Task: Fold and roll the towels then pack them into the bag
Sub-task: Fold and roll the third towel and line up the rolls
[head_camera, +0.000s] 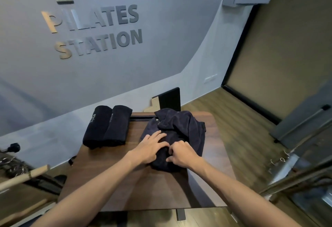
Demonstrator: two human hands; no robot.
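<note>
The light is dim, even and indoor, cool on the grey wall [89, 75] and warmer at right. Shadows are soft; a faint one lies under the forearms on the bench [125, 187]. The wall letters [93, 30] shine palely at upper left and look smeared. Strong wide-angle bending curves the edges. Motion blur streaks the floor [242, 136] and the right and lower-left margins.

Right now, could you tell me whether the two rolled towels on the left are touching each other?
Touching. The head view shows the two rolled towels lying side by side on the table, their long sides pressed together with no gap.
</note>
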